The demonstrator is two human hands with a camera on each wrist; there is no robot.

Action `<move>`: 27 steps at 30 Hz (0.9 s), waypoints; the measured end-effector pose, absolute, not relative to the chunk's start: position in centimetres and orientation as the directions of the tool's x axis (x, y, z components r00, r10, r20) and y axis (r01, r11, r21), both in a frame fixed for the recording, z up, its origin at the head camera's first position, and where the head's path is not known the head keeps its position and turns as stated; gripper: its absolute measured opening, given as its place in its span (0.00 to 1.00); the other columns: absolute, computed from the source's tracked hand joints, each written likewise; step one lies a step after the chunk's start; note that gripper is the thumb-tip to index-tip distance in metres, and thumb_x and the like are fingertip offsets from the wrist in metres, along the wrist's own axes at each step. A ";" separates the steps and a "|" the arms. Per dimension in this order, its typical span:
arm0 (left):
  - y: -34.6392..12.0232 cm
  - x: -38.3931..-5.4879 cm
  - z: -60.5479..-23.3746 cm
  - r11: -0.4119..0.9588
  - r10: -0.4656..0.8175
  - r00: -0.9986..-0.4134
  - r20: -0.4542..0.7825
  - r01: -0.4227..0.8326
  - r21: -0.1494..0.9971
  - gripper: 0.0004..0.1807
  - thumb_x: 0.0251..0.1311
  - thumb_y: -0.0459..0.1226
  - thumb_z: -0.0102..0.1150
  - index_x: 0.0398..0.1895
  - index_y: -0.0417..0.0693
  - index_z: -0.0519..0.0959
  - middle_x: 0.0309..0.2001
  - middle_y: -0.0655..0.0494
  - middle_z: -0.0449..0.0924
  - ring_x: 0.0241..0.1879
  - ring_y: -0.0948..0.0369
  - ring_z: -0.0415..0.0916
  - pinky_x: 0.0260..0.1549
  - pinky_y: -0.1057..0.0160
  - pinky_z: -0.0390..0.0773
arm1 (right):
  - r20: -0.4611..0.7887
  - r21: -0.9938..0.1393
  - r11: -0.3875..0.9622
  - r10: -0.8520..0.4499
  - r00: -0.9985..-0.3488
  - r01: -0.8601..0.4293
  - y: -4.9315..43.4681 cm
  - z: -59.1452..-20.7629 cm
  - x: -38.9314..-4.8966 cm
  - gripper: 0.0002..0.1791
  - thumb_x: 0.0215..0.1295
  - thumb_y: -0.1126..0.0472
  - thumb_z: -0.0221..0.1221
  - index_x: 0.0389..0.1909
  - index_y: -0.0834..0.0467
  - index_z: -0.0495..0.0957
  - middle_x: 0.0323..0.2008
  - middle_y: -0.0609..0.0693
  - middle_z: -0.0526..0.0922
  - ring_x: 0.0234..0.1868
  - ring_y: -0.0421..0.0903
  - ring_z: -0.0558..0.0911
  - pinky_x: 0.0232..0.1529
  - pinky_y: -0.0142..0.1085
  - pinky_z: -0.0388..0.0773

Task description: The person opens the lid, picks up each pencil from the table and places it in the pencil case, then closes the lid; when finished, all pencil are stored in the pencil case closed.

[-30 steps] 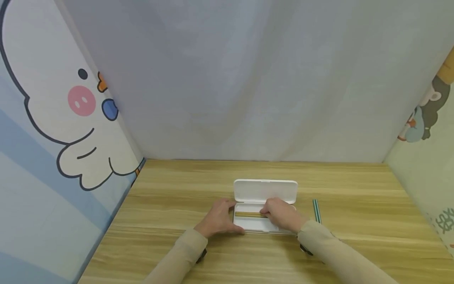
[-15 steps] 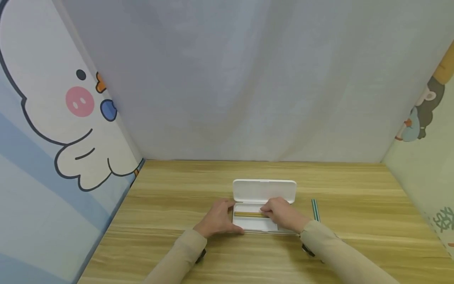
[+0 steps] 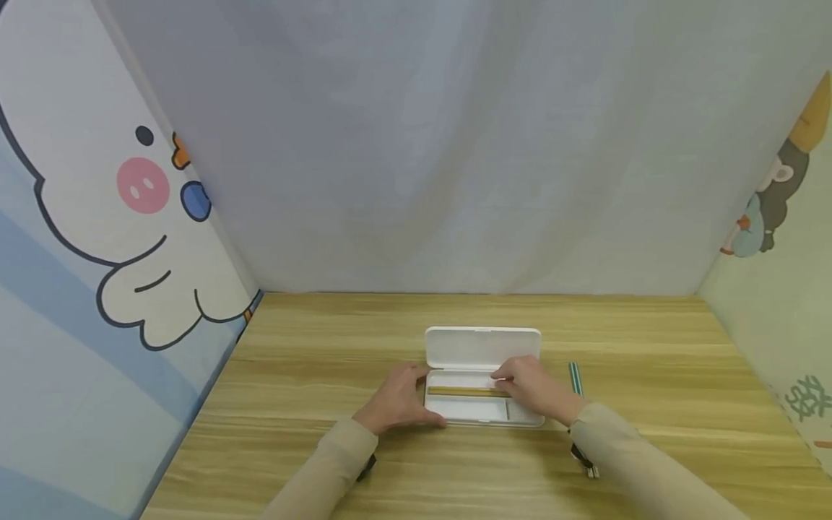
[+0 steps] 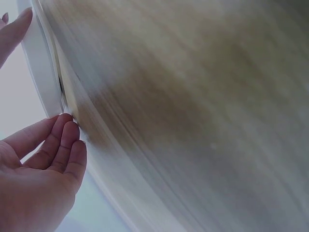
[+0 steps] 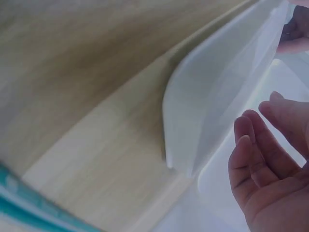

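Note:
A white pencil case (image 3: 464,409) lies on the table with its lid (image 3: 482,347) raised at the back. My left hand (image 3: 399,401) grips the case's left end, thumb at the front edge and fingers at the back corner. A slender yellow pencil (image 3: 464,391) lies lengthwise in the case, its right part passing under my right hand (image 3: 531,388). In the right wrist view the right fingers (image 5: 251,159) are loosely bent beside the lid, with a gap before the thumb and nothing held between.
To the right of the case lies a teal-and-white striped stick (image 3: 575,377), partly covered by the right sleeve (image 3: 624,448). A grey curtain (image 3: 416,159) hangs behind the wooden table (image 3: 338,339). Printed cartoon walls stand at both sides.
The right fingers have let go of the yellow pencil and moved right and slightly up, uncovering the small compartment at the case's right end. The left hand has kept its grip.

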State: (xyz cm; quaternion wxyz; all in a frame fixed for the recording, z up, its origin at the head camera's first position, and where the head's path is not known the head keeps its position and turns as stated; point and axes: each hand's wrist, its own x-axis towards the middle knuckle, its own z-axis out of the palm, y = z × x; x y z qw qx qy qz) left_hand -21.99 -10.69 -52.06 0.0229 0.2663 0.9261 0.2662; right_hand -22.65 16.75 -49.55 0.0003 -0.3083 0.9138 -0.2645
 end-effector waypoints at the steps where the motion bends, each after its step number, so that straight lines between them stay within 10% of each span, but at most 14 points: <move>1: -10.7 -22.0 -52.1 0.715 0.507 -0.856 0.103 0.485 0.504 0.45 0.28 0.59 0.78 0.54 0.47 0.79 0.44 0.59 0.79 0.43 0.60 0.71 0.47 0.58 0.71 | 0.155 -0.492 0.672 -0.557 -0.816 -0.553 17.0 -49.4 -22.6 0.06 0.58 0.70 0.64 0.36 0.65 0.85 0.34 0.53 0.85 0.36 0.48 0.83 0.38 0.39 0.79; 27: -10.7 -22.0 -52.4 0.714 0.488 -0.869 0.086 0.454 0.533 0.47 0.28 0.60 0.78 0.55 0.45 0.78 0.48 0.55 0.78 0.48 0.58 0.71 0.51 0.57 0.70 | 0.151 -0.556 0.674 -0.493 -0.857 -0.486 21.8 -49.2 -21.3 0.09 0.59 0.68 0.64 0.41 0.65 0.83 0.36 0.52 0.84 0.35 0.43 0.80 0.36 0.39 0.78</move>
